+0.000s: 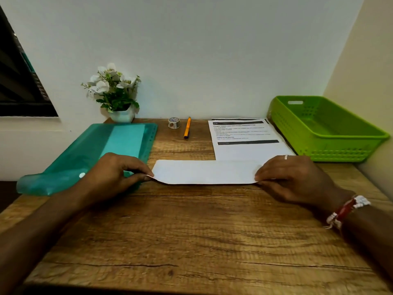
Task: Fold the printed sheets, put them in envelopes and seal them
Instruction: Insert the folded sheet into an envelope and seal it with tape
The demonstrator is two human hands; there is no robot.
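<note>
Head view. Step in hand is judged to be folding: a sheet (205,172), white side up and already doubled into a long strip, lies across the middle of the desk (191,241), its far edge touching the stack of printed sheets (244,143).

- The strip's left near corner is pinched by the left hand (112,171), thumb against fingertips, and lifted slightly off the wood.
- The strip's right end is pinched by the right hand (291,177) in the same narrow way; the other fingers are curled.
- Nothing else is held by either hand.

Next move, as judged: the ends should be squared, the crease pressed flat, and an envelope fetched. No envelope is plainly seen; a paler rectangle shows inside the teal folder (85,158) at left, but what it is cannot be told.

A tape roll (174,122) and pen (187,127) lie at the back, likely for sealing. The green basket (325,133) stands at right.
</note>
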